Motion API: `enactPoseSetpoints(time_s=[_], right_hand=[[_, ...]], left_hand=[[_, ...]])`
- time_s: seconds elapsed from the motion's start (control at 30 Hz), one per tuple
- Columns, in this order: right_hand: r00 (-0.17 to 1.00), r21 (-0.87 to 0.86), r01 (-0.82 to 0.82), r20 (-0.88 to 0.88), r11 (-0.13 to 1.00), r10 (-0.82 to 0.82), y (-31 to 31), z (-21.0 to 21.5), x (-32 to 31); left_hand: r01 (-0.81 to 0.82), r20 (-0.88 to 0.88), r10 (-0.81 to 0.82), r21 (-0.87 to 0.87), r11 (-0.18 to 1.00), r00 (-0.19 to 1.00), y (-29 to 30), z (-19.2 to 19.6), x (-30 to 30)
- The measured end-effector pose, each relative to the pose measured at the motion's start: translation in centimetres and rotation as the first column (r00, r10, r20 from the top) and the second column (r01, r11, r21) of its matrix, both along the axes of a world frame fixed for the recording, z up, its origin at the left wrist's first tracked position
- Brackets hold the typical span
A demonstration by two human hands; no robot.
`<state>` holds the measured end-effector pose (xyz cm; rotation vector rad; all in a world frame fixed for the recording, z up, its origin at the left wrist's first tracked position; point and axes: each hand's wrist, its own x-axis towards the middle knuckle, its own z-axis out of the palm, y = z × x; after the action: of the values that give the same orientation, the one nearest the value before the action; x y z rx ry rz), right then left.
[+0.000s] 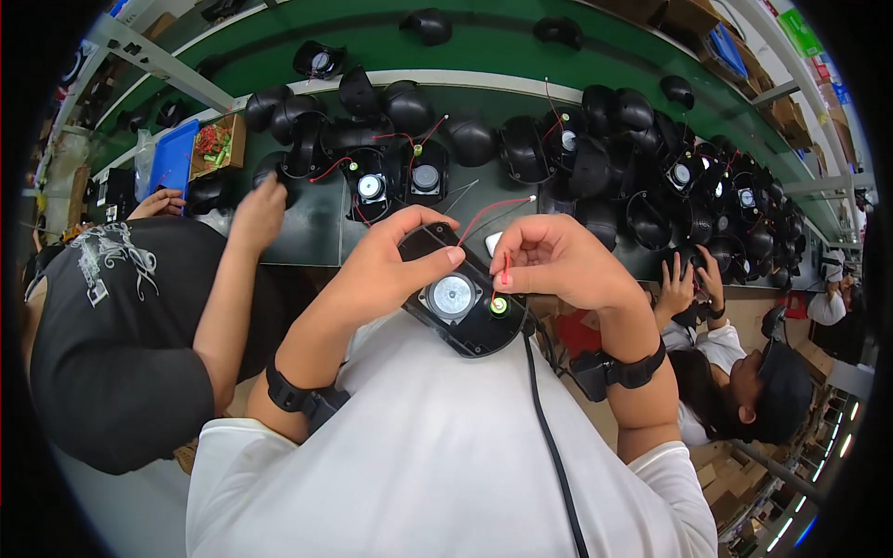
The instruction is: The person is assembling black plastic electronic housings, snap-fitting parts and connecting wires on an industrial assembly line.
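Note:
My left hand (386, 260) grips the upper left side of a black plastic housing (474, 341), tilted in front of my chest. Set into that housing is a round silver speaker (453, 295), and beside it a small green-ended cylinder (499, 305). Thumb and fingers of my right hand (567, 262) pinch a short red wire (505, 272) just above the cylinder. Another red lead (493, 206) rises from the housing between my hands and ends in a small white plug. My right fingers partly hide the red wire and the housing's right edge.
On the green bench stand similar housings with speakers (371, 187) and many black curved shells (470, 138). A cardboard box (219, 146) of small green and red parts sits beside a blue tray (172, 158). Co-workers flank me, one arm (237, 270) reaching in at left. A black cable (539, 409) hangs down my front.

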<state>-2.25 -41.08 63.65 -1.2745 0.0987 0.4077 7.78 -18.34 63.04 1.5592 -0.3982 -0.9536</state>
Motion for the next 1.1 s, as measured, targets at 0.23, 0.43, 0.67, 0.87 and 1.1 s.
enactPoseSetpoints(time_s=[0.23,0.43,0.67,0.87,1.1], right_hand=[[0.993,0.084,-0.015,0.116,0.996,0.005,-0.3,-2.6,-0.5],[0.996,0.134,0.087,0.013,0.987,-0.089,0.9,-3.9,-1.1],[0.974,0.059,0.212,-0.097,0.975,-0.206,3.1,-6.1,-2.1],[0.957,0.149,0.221,-0.225,0.964,-0.184,4.2,-7.5,-1.5],[0.938,0.105,0.289,-0.228,0.952,-0.260,5.1,-9.2,-1.3]], left_hand=[[0.036,-0.110,-0.038,-0.028,0.999,0.993,-0.4,-0.7,1.0],[0.076,-0.221,-0.074,-0.002,0.997,0.972,-0.5,-2.2,3.8],[-0.011,-0.285,0.026,0.054,0.998,0.958,-0.3,-5.0,5.0],[-0.106,-0.251,0.124,0.083,0.991,0.960,-1.0,-6.3,4.6],[-0.455,-0.133,0.474,0.147,0.878,0.870,-1.9,-7.6,2.0]])
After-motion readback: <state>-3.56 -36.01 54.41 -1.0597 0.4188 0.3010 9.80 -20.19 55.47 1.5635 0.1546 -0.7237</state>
